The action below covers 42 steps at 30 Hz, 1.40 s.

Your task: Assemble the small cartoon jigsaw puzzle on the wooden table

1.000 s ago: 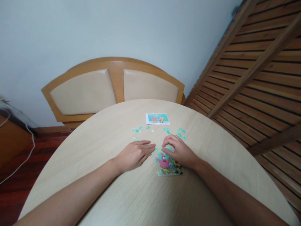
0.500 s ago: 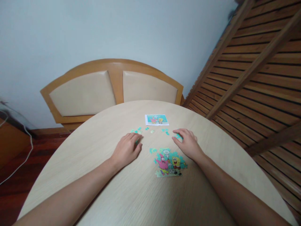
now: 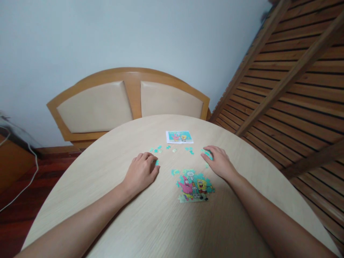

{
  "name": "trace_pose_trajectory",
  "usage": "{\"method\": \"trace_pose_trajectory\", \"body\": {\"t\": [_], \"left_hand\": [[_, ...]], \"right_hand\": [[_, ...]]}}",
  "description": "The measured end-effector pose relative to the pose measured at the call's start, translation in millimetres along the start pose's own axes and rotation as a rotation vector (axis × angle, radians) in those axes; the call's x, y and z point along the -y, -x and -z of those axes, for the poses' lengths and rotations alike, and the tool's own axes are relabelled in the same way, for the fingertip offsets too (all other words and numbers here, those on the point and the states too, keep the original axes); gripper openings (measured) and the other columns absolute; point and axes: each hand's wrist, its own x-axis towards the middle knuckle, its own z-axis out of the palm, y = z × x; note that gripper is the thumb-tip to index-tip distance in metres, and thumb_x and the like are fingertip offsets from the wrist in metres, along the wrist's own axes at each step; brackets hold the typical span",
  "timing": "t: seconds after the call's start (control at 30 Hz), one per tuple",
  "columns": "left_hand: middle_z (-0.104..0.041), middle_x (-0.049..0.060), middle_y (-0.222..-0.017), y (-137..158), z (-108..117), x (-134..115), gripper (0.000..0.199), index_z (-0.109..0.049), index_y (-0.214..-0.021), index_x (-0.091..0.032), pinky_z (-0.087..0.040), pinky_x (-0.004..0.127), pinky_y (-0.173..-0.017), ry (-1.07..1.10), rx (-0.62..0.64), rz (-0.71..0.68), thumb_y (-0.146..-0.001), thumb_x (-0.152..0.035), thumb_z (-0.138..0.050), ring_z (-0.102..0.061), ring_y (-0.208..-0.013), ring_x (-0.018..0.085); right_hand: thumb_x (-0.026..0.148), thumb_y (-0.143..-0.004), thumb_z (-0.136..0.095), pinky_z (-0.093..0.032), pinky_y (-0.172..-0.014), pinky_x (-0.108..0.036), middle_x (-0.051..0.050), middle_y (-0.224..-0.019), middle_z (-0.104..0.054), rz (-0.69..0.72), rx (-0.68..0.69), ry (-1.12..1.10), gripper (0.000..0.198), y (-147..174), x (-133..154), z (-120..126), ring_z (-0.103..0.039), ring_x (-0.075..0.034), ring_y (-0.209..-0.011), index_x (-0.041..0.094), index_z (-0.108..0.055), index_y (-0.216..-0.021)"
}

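Observation:
A partly assembled jigsaw puzzle with pink and yellow cartoon figures lies on the round table. To its upper left, my left hand rests with fingers curved and apart beside a turquoise puzzle piece. My right hand is above the puzzle's right side, thumb and fingers apart around a small group of turquoise pieces. I see nothing gripped in either hand. Several loose pieces are scattered beyond my left hand, and a few more lie between the hands.
A printed picture card with the same cartoon figures lies near the table's far edge. Behind the table stands a wooden bench back with cream panels, against a pale wall. Slatted wood rises on the right.
My right hand has moved slightly to the right, uncovering more turquoise pieces. My left hand has drawn back a little to the left. The assembled puzzle looks the same.

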Motion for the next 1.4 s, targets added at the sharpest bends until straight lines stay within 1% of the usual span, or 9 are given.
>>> {"method": "trace_pose_trajectory", "body": {"t": [0.1, 0.37, 0.57, 0.73, 0.83, 1.0, 1.1, 1.23, 1.4], "left_hand": [[-0.065, 0.01, -0.115, 0.4, -1.8, -1.9, 0.022, -0.067, -0.11, -0.018, -0.05, 0.046, -0.093, 0.012, -0.004, -0.011, -0.093, -0.029, -0.058, -0.06, -0.105, 0.029], [-0.063, 0.01, -0.12, -6.1, -6.8, -6.2, 0.023, -0.064, -0.114, -0.019, -0.049, 0.045, -0.098, 0.082, -0.067, -0.114, -0.093, -0.025, -0.059, -0.057, -0.111, 0.028], [-0.064, 0.01, -0.117, -14.1, -8.2, -15.4, 0.021, -0.065, -0.113, -0.019, -0.049, 0.043, -0.096, 0.001, -0.028, -0.091, -0.096, -0.03, -0.058, -0.057, -0.107, 0.027], [-0.064, 0.012, -0.119, -40.0, -4.8, -17.4, 0.029, -0.064, -0.118, -0.019, -0.047, 0.044, -0.093, -0.145, 0.036, -0.041, -0.096, -0.037, -0.058, -0.055, -0.11, 0.03], [-0.064, 0.016, -0.115, -59.7, -7.5, -15.5, 0.027, -0.067, -0.112, -0.015, -0.048, 0.045, -0.09, -0.16, 0.031, -0.017, -0.096, -0.034, -0.057, -0.055, -0.108, 0.032], [-0.066, 0.014, -0.115, -76.6, -16.9, -17.6, 0.025, -0.068, -0.113, -0.016, -0.048, 0.044, -0.092, -0.138, 0.053, -0.133, -0.094, -0.029, -0.058, -0.056, -0.109, 0.03], [-0.066, 0.012, -0.115, -75.8, -20.1, -22.1, 0.023, -0.07, -0.11, -0.018, -0.049, 0.043, -0.092, -0.112, 0.069, -0.241, -0.098, -0.025, -0.052, -0.057, -0.109, 0.028], [-0.066, 0.011, -0.115, -69.1, -19.9, -23.9, 0.025, -0.071, -0.108, -0.021, -0.05, 0.042, -0.09, -0.079, 0.073, -0.32, -0.1, -0.023, -0.048, -0.058, -0.107, 0.027], [-0.065, 0.01, -0.117, -51.1, -13.4, -18.5, 0.023, -0.068, -0.112, -0.02, -0.05, 0.044, -0.094, -0.066, 0.07, -0.343, -0.098, -0.022, -0.051, -0.058, -0.111, 0.027]], "right_hand": [[0.045, -0.094, -0.055, -0.045, -0.102, -0.05, -0.011, -0.122, -0.068, 0.054, -0.001, -0.04, 0.033, -1.3, -2.4, -1.9, -0.058, -0.032, -0.116, 0.022, -0.068, -0.114], [0.043, -0.093, -0.056, -0.045, -0.103, -0.05, -0.01, -0.12, -0.069, 0.061, -0.016, -0.058, 0.028, -2.0, -0.4, -1.1, -0.059, -0.031, -0.114, 0.024, -0.067, -0.11], [0.041, -0.093, -0.056, -0.046, -0.102, -0.05, -0.009, -0.12, -0.069, 0.042, -0.023, -0.048, 0.027, -1.8, 2.4, -1.8, -0.059, -0.031, -0.115, 0.024, -0.068, -0.11], [0.04, -0.093, -0.056, -0.046, -0.102, -0.05, -0.009, -0.12, -0.069, 0.036, -0.024, -0.044, 0.027, -2.5, 2.6, -3.0, -0.06, -0.03, -0.114, 0.024, -0.068, -0.11], [0.04, -0.093, -0.056, -0.045, -0.102, -0.05, -0.009, -0.121, -0.069, 0.031, -0.027, -0.052, 0.027, -2.3, 4.0, -2.6, -0.06, -0.03, -0.114, 0.024, -0.068, -0.11], [0.04, -0.091, -0.058, -0.044, -0.102, -0.054, -0.009, -0.119, -0.07, 0.008, -0.019, -0.144, 0.025, -2.5, 7.3, 0.3, -0.059, -0.033, -0.114, 0.024, -0.069, -0.108], [0.038, -0.093, -0.055, -0.046, -0.101, -0.052, -0.009, -0.114, -0.073, 0.024, 0.002, -0.245, 0.025, -3.9, 10.1, 2.5, -0.062, -0.031, -0.112, 0.024, -0.068, -0.108], [0.034, -0.099, -0.044, -0.053, -0.096, -0.041, -0.007, -0.111, -0.075, 0.063, 0.034, -0.342, 0.028, -5.6, 14.5, 4.6, -0.068, -0.023, -0.106, 0.023, -0.064, -0.113], [0.024, -0.097, -0.039, -0.054, -0.094, -0.041, -0.01, -0.109, -0.076, -0.023, -0.044, -0.444, 0.029, -6.6, 11.7, 1.7, -0.071, -0.021, -0.105, 0.021, -0.061, -0.116]]}}
